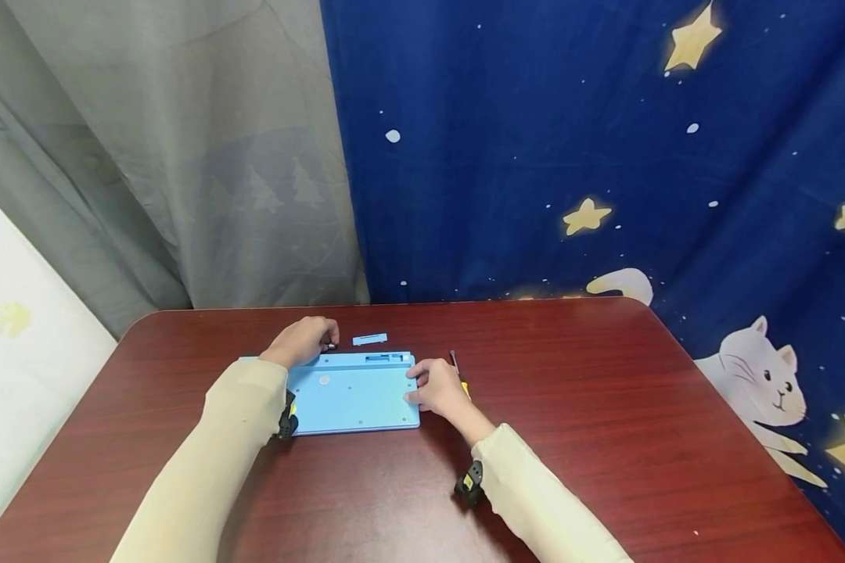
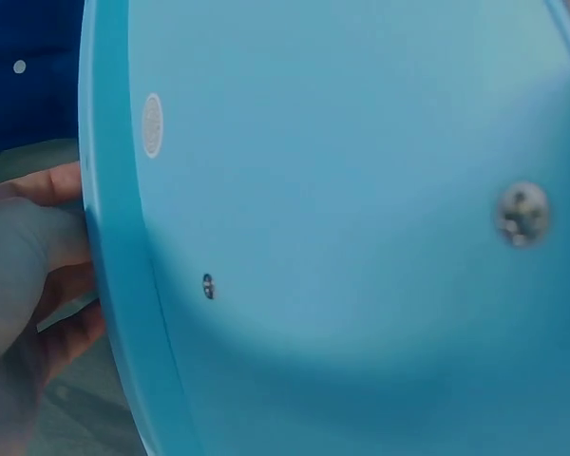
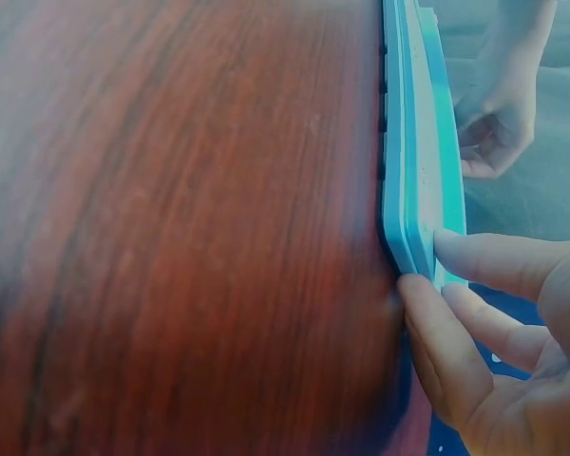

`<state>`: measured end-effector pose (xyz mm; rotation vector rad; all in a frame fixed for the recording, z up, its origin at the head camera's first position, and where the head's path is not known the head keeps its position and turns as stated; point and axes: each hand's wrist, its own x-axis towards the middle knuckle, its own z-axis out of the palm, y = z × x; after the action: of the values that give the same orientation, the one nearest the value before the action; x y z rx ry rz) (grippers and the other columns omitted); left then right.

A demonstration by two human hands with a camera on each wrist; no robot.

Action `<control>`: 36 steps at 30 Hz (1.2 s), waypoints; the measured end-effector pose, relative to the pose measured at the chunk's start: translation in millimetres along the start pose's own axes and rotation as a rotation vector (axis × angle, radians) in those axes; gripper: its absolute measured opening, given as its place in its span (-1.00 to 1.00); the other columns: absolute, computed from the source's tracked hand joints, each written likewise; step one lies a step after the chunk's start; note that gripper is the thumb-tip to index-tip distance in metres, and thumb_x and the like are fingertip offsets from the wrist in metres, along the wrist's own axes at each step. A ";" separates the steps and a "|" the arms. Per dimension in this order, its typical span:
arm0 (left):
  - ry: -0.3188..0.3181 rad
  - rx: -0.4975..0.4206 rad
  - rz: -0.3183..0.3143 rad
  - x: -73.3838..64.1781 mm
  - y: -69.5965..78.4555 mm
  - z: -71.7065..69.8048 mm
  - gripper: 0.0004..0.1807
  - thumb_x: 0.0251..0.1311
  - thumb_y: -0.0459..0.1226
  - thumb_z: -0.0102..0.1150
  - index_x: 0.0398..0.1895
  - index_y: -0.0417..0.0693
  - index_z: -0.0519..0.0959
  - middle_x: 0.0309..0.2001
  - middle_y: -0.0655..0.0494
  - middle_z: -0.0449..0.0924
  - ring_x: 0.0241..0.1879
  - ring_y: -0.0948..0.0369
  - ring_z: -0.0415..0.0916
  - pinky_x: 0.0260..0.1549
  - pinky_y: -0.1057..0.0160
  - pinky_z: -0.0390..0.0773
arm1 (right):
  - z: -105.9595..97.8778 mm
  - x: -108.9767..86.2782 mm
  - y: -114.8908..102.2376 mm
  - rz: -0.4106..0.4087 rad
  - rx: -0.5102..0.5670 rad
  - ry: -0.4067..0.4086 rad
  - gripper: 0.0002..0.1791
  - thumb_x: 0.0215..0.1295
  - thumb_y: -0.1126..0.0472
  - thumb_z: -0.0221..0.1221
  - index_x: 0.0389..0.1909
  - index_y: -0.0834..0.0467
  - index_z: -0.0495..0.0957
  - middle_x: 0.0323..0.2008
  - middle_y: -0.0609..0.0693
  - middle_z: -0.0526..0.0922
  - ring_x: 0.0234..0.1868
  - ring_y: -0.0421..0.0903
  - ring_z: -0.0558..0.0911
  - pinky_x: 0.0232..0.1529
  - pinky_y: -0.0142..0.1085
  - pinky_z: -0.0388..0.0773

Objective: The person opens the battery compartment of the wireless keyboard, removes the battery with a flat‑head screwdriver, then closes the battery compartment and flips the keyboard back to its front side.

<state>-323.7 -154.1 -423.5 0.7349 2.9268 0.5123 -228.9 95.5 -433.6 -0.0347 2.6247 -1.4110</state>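
A light-blue keyboard (image 1: pixel 352 403) lies underside up on the table, with screws and a round pale sticker on its back. Near its far right corner the narrow compartment (image 1: pixel 387 357) is uncovered. My right hand (image 1: pixel 438 387) pinches the keyboard's right end, thumb on the upturned back and fingers at the side edge, as the right wrist view shows. Beyond the far edge, my left hand (image 1: pixel 306 340) has its fingers curled down over a small dark-and-silver battery (image 1: pixel 329 346), mostly hidden beneath the fingertips. In the left wrist view, the keyboard's back fills most of the picture.
A small light-blue cover (image 1: pixel 369 339) lies on the brown table (image 1: pixel 570 422) behind the keyboard. Right behind my right hand is a screwdriver (image 1: pixel 454 361) with a dark shaft and yellow handle, partly covered. A blue starry curtain (image 1: pixel 479 156) hangs past the table's far edge.
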 end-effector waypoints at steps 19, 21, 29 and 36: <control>0.006 0.023 0.024 -5.9 3.1 -4.8 -0.82 0.09 -0.50 0.15 -0.30 -0.08 0.57 -0.27 0.02 0.54 -0.27 0.10 0.42 -0.16 0.03 0.45 | -0.8 -1.0 0.9 -0.017 0.015 0.000 -0.69 -0.06 0.44 0.33 -0.22 0.26 0.58 -0.37 0.11 0.49 -0.48 -0.10 0.55 -0.52 -0.28 0.56; 0.011 0.027 0.034 -6.4 4.0 -5.0 -0.84 0.09 -0.48 0.16 -0.29 -0.09 0.57 -0.26 0.02 0.53 -0.26 0.10 0.42 -0.15 0.03 0.45 | -0.6 -1.4 1.1 -0.017 0.012 0.001 -0.69 -0.06 0.44 0.33 -0.22 0.26 0.58 -0.37 0.12 0.49 -0.47 -0.09 0.54 -0.52 -0.28 0.56; 0.021 0.031 0.030 -13.9 8.5 -6.6 -0.89 0.12 -0.34 0.20 -0.27 -0.07 0.57 -0.27 0.03 0.53 -0.30 0.12 0.41 -0.20 0.09 0.48 | 1.0 -1.4 0.5 -0.019 0.015 0.002 -0.70 -0.06 0.44 0.34 -0.23 0.27 0.58 -0.37 0.12 0.49 -0.49 -0.09 0.55 -0.52 -0.28 0.56; 0.037 0.003 0.054 -27.2 13.7 -4.1 -0.90 0.12 -0.29 0.22 -0.30 -0.08 0.59 -0.34 0.08 0.45 -0.36 0.18 0.37 -0.28 0.14 0.46 | -0.1 -0.9 1.4 -0.012 0.013 -0.004 -0.68 -0.06 0.43 0.34 -0.21 0.26 0.58 -0.38 0.11 0.49 -0.50 -0.10 0.55 -0.52 -0.28 0.56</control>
<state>-294.2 -156.8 -415.1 0.8158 2.9494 0.5313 -227.9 96.4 -434.6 -0.0521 2.6163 -1.4301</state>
